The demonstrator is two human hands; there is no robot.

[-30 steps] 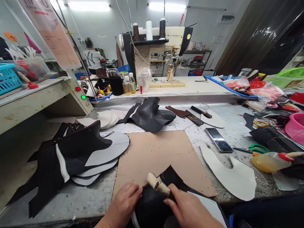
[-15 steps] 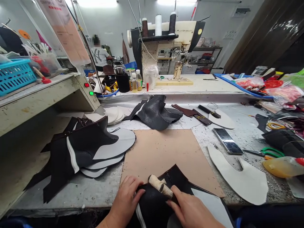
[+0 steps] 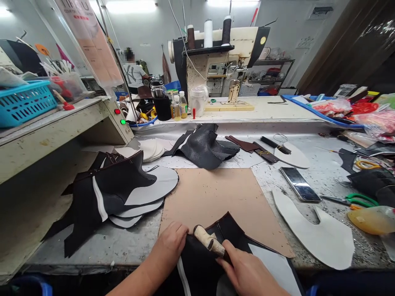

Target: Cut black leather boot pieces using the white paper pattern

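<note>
My right hand (image 3: 247, 265) is closed around a small hammer (image 3: 202, 236) wrapped in what looks like pale tape. The hammer's head lies over the upper edge of a black leather shoe upper (image 3: 230, 228), close to my left fingers. With its fingers curled together, my left hand (image 3: 171, 242) pinches that same edge. The upper has a white strip and a light grey lining part, and its lower portion runs out of the picture. Beneath its top part lies a tan board (image 3: 212, 191).
Stacked black uppers (image 3: 120, 181) lie at left, with another black upper (image 3: 203, 146) behind the board. On the right are a phone (image 3: 300, 185), green-handled scissors (image 3: 359, 200), a curved white piece (image 3: 324, 234) and a glue bottle (image 3: 370, 219). A sewing machine (image 3: 197, 65) stands behind.
My left hand has turned and shifted slightly up along the upper's edge, its thumb now tucked out of sight. The hammer and right hand have barely moved. The view has shifted slightly.
</note>
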